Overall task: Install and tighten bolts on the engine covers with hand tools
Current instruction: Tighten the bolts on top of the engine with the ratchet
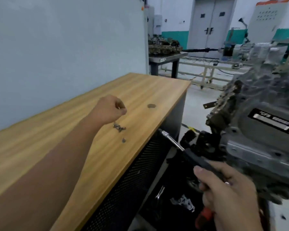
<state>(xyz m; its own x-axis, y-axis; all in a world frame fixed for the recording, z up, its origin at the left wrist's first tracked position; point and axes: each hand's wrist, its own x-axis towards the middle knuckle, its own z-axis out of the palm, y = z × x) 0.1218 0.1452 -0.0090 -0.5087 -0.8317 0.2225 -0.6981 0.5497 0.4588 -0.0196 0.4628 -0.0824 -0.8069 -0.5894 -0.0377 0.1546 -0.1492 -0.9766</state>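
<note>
The left hand [113, 110] reaches out over the wooden bench [48, 155], fingers curled in with something small and metallic pinched at the fingertips; it looks like a bolt, though blur makes that uncertain. Just below the hand a small heap of bolts [119, 128] lies on the bench top, one loose bolt [124, 140] near it and a flat round piece [151, 106] farther back.

Such bolts would be light, hard and a little slick, easy to drop or roll off the edge, so each is best pinched by the head between thumb and forefinger, threads pointing outward, ready to start by hand.

Off the bench edge, the socket wrench [187, 152] points its chrome shaft toward the bench. The right hand [223, 185] wraps its dark handle, thumb along the top. It is stiff and fairly heavy at the tip, best held low on the handle for leverage.

At the right stands the engine [257, 130], grey cast metal with a label plate, heavy and rigid. Its covers are where the bolts belong.
</note>
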